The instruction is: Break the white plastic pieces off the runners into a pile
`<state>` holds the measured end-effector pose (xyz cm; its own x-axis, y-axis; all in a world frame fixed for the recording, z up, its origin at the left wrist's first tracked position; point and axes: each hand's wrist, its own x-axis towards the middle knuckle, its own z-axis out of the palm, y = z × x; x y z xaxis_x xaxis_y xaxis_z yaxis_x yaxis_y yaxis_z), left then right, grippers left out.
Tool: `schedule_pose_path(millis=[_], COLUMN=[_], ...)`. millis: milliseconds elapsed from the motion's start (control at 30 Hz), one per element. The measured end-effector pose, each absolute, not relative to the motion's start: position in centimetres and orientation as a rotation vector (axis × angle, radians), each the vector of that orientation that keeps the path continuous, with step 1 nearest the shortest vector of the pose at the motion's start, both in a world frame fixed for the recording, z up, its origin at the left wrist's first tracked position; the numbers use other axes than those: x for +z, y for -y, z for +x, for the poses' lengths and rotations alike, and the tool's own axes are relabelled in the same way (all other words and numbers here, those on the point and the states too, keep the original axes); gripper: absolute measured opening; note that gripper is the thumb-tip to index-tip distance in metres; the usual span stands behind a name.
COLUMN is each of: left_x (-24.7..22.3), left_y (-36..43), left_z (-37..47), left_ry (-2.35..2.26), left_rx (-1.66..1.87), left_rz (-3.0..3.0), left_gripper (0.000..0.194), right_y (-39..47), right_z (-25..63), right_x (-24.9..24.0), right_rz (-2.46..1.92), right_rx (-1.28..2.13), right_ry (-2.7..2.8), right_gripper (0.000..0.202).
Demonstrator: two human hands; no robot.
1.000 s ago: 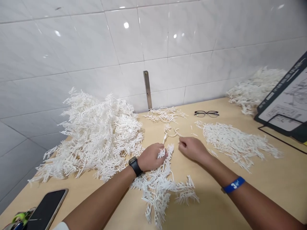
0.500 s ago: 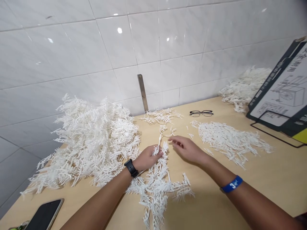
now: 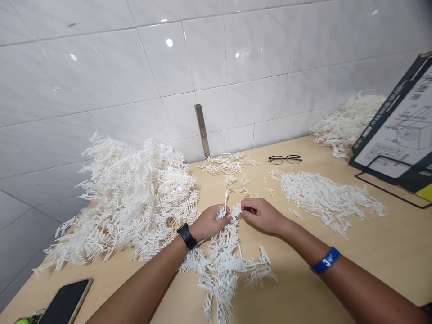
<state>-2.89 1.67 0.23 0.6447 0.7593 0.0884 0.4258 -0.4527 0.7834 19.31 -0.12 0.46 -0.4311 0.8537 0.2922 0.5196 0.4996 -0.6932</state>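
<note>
My left hand (image 3: pixel 212 221), with a black watch at the wrist, is closed around a branched white plastic sprig (image 3: pixel 224 256). The sprig's tufts spread over the table below the hand, and a bare stem (image 3: pixel 226 196) sticks up past the fingers. My right hand (image 3: pixel 261 215) pinches a small tip of the sprig just right of the left hand; its fingertips are partly hidden. A large heap of white sprigs (image 3: pixel 135 193) lies left of my left hand. Right of my right hand is a flat pile of small white pieces (image 3: pixel 324 195).
Thin bare stems (image 3: pixel 229 163) lie near the wall below a metal bracket (image 3: pixel 202 130). Glasses (image 3: pixel 285 159) rest behind the pile of pieces. A box (image 3: pixel 398 130) with a black wire frame (image 3: pixel 374 182) stands right, near another white heap (image 3: pixel 347 121). A phone (image 3: pixel 65 302) lies front left.
My right hand has moved slightly down and its fingers have closed on the sprig's tip beside my left hand. The left hand keeps its hold. The view has shifted slightly.
</note>
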Motion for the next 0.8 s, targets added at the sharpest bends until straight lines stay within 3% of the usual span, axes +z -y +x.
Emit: schedule_pose_path(millis=[567, 800], left_x=[0.5, 0.5], left_y=[-1.8, -1.3], left_z=[-2.4, -3.0], left_ry=[-0.962, -0.968], left_rx=[0.513, 0.489], left_rz=[2.176, 2.105], left_gripper=[0.032, 0.033], right_y=[0.0, -2.1], right_z=[18.0, 25.0], right_x=[0.8, 1.1], right_rz=[-1.524, -2.006], right_rx=[0.136, 0.112], right_ry=[2.094, 1.536], right_gripper=[0.021, 0.018])
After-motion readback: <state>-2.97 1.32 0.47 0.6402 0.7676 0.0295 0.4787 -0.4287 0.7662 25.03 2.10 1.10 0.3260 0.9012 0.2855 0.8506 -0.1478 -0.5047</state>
